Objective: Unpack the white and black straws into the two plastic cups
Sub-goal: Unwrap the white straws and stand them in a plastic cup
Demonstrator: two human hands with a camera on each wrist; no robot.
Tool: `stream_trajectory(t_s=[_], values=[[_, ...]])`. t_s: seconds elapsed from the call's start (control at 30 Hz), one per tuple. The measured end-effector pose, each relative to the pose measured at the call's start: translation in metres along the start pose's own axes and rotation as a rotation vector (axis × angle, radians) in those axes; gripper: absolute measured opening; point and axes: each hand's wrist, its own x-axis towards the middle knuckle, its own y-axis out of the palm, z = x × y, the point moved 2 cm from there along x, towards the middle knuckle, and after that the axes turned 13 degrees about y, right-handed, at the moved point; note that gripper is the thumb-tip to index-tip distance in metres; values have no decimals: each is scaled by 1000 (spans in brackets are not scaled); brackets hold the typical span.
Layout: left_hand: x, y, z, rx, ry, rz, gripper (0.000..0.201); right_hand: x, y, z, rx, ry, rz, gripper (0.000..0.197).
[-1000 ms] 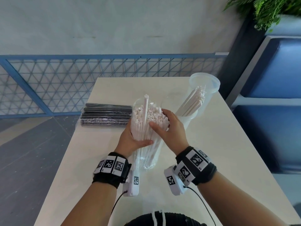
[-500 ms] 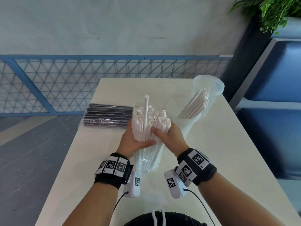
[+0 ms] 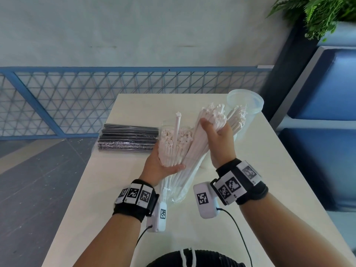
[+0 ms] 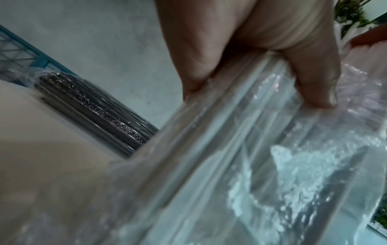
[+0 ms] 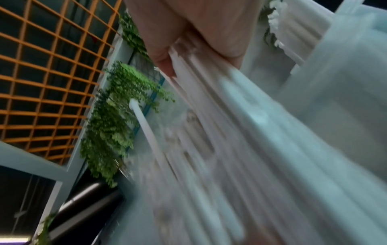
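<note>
My left hand [image 3: 159, 166] grips a clear plastic bag [image 3: 173, 191] of white straws [image 3: 173, 143], held upright over the white table [image 3: 119, 189]. One straw [image 3: 177, 124] sticks up above the others. My right hand [image 3: 217, 137] grips a thick bunch of white straws [image 3: 212, 116], pulled partly out of the bag and leaning to the right. A clear plastic cup [image 3: 248, 105] at the back right holds some white straws [image 3: 238, 118]. The pack of black straws [image 3: 129, 137] lies wrapped at the table's left edge. In the left wrist view my fingers [image 4: 312, 79] curl round the bag [image 4: 240, 165].
A blue mesh railing [image 3: 77, 101] runs behind the table. A dark planter with green leaves [image 3: 317, 14] and blue shelving [image 3: 327, 93] stand to the right. The table's left edge drops to a grey floor [image 3: 28, 180].
My right hand has closed round a bunch of white straws and drawn it up and to the right, out of the bag. My left hand still holds the bag.
</note>
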Motion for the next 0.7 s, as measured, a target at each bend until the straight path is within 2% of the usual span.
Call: stream_trajectory(t_s=[0.07,0.2,0.23,0.3,0.4,0.5,0.6,0.63,0.7], values=[[1,0,1,11,-3,3,106,1,-4,14,33,-16,-24,29],[4,2,1,10,9,-18,94,4,-9,25,87,-2,24,10],[5,3,1,10,19,-22,92,3,-8,22,56,26,50,16],[7,4,-2,-3,37,-17,85,4,-4,10,-4,127,69,39],[10,5,-2,-13,42,-4,79,4,-1,2,39,230,47,64],[11,4,2,-5,43,-9,85,8,-1,15,90,211,0,50],[10,2,3,-9,42,-20,86,19,-7,32,146,151,-58,9],[10,2,2,-15,42,-26,86,22,-9,36,165,133,-73,5],[10,1,2,-25,39,-36,85,27,-11,37,184,119,-82,9]])
